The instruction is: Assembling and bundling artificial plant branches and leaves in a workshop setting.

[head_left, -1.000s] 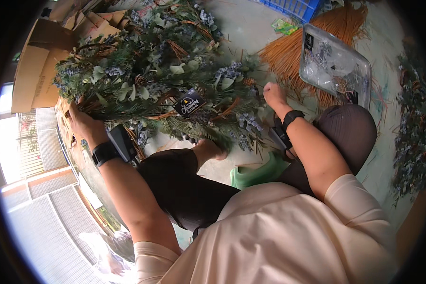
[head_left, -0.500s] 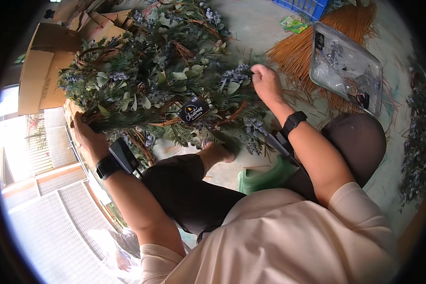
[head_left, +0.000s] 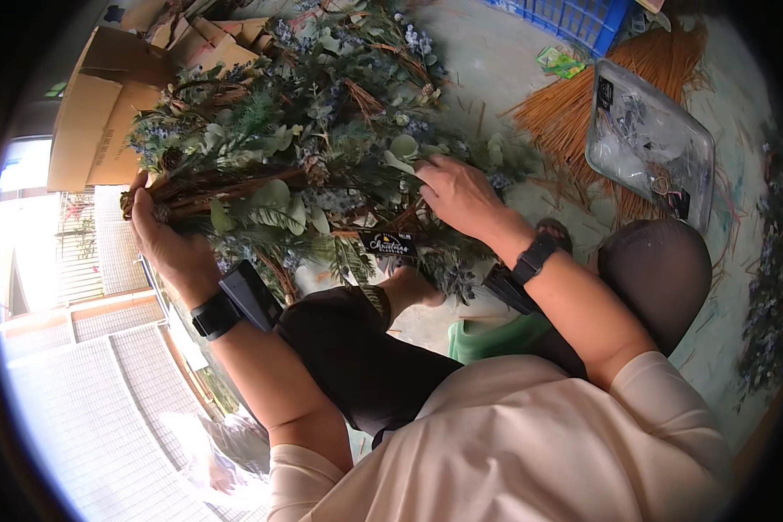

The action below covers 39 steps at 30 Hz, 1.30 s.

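An artificial garland [head_left: 261, 187] of pine sprigs, round green leaves, brown twigs and a pine cone stretches in front of me. My left hand [head_left: 172, 248] is closed around the bundled twig end at its left. My right hand [head_left: 463, 196] is closed at the garland's right part, with thumb and fingers on a pale green leaf [head_left: 400, 155]. Between and below the hands hangs a black card tag [head_left: 387, 246] with white print. Behind lies a heap of similar greenery with blue berries [head_left: 322, 83]. Part of the left fingers is hidden by twigs.
Cardboard boxes [head_left: 109, 113] stand at the far left. To the right are a clear plastic tray [head_left: 648, 130] with small items, a straw broom [head_left: 557, 113] and a blue crate [head_left: 574, 22]. A green stool [head_left: 496, 337] is beneath me. More greenery [head_left: 761, 296] lies far right.
My right hand has come left and down onto a leaf. The garland's twig end has turned in my left hand, showing more bare brown twigs, and the tag has shifted right and down.
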Motion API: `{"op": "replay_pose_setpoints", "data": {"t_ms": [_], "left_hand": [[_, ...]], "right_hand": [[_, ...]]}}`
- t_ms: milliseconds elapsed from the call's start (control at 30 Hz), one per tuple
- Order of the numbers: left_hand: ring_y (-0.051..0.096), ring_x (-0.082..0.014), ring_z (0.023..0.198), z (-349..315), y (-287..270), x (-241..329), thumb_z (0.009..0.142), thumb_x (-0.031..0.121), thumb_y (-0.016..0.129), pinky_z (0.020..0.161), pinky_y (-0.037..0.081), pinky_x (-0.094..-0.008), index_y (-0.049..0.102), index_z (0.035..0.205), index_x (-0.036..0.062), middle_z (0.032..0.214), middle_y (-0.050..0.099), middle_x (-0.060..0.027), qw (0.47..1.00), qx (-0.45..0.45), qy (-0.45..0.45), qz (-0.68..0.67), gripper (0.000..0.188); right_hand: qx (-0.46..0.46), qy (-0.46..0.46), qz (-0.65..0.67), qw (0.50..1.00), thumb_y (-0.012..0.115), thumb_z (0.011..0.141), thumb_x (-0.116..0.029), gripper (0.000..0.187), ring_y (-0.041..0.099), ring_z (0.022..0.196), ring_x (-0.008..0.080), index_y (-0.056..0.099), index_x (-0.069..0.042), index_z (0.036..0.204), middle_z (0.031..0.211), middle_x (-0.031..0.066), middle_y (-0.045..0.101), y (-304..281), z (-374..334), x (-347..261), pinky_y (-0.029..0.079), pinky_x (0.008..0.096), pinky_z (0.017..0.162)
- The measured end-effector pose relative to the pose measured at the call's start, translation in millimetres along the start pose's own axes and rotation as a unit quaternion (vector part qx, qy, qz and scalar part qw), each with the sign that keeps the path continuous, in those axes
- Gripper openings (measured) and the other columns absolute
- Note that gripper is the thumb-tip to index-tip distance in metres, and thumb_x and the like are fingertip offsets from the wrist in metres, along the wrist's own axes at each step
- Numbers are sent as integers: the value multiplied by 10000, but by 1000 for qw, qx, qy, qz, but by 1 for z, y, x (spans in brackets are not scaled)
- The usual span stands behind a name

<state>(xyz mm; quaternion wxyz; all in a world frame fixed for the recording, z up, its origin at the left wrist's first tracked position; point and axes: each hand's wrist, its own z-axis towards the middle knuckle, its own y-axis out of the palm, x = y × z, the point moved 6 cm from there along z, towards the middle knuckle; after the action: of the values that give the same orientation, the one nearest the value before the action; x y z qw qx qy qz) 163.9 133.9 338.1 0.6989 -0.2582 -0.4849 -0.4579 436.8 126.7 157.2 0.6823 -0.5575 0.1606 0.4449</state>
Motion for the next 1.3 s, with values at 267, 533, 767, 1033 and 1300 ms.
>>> {"op": "replay_pose_setpoints", "data": {"t_ms": [267, 533, 767, 1033, 1300], "left_hand": [[519, -176, 877, -9, 5, -15, 817, 190, 472, 766, 438, -326, 490, 1093, 29, 927, 570, -77, 994, -101, -12, -42, 321], [511, -183, 886, -13, -13, -14, 782, 197, 516, 773, 432, -329, 477, 1102, 31, 952, 570, -76, 993, -114, -31, -18, 363], [519, -171, 838, -26, -4, -9, 772, 166, 494, 713, 436, -291, 479, 1081, 37, 932, 573, -93, 993, -115, -19, -9, 335], [530, -206, 830, -36, 41, 19, 752, 161, 523, 765, 437, -337, 468, 1035, 43, 882, 560, -113, 970, -161, -2, -180, 312], [526, -234, 855, -50, 76, 0, 724, 229, 572, 871, 391, -487, 421, 1005, 59, 882, 520, -90, 934, -316, -47, -161, 361]], "right_hand": [[84, -38, -49, 995, 477, 703, 12, 117, 512, 745, 306, 544, -34, 787, 768, 129, 475, -32, -6, 7, 430, 395, 647], [172, -89, -88, 977, 494, 724, -20, 61, 491, 735, 280, 535, -42, 763, 760, 103, 462, -66, 14, -14, 419, 373, 643], [-66, 7, -50, 997, 528, 720, -89, 138, 548, 782, 337, 572, -26, 835, 819, 154, 550, 1, -14, 23, 444, 414, 679], [-227, 103, 55, 967, 635, 687, -183, 306, 547, 780, 205, 554, -26, 936, 843, 106, 582, -71, 11, 9, 434, 312, 716], [184, -233, 46, 954, 621, 670, -32, 274, 500, 983, 247, 568, -33, 939, 1008, 87, 560, -103, 23, -105, 405, 348, 845]]}}
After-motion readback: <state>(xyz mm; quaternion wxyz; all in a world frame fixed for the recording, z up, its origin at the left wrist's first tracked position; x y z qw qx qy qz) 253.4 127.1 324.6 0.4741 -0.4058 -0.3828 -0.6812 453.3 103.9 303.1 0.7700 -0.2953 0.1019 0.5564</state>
